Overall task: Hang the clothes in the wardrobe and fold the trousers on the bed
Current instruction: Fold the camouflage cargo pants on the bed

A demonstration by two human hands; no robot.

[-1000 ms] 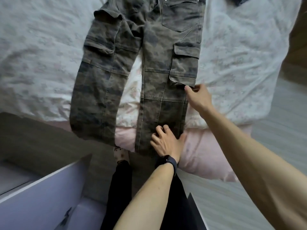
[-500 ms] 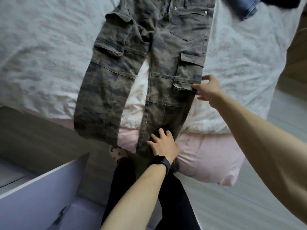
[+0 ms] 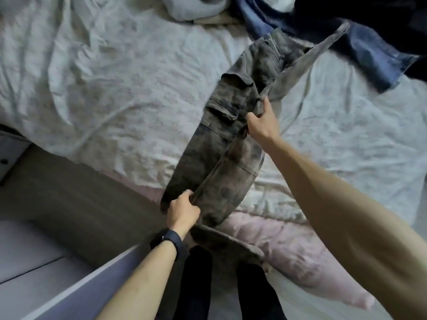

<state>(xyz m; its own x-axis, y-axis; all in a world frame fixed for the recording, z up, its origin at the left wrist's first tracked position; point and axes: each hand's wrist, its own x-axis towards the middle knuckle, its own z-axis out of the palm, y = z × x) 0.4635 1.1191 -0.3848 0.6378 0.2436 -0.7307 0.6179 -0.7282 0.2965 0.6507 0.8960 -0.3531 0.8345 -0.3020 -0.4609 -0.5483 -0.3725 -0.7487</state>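
Single head view, looking steeply down and forward from above the bed (image 3: 115, 88) edge, close in; both forearms reach in from the near side.

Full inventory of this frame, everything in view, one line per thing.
camouflage trousers: 1, grey-green, on the bed, one leg being folded over the other, hems at the near edge
bed sheet: 1, pale floral, rumpled, covers the bed
pink quilt: 1, pale pink, hangs off the near bed edge
blue denim garment: 1, blue, top right of the bed
grey garment: 1, light grey, top centre of the bed
white furniture: 1, white, bottom left beside the bed
floor: grey-brown, between bed and furniture
wristband: 1, black, left wrist
left hand: grips the trousers near the hem
right hand: grips the trousers mid-leg
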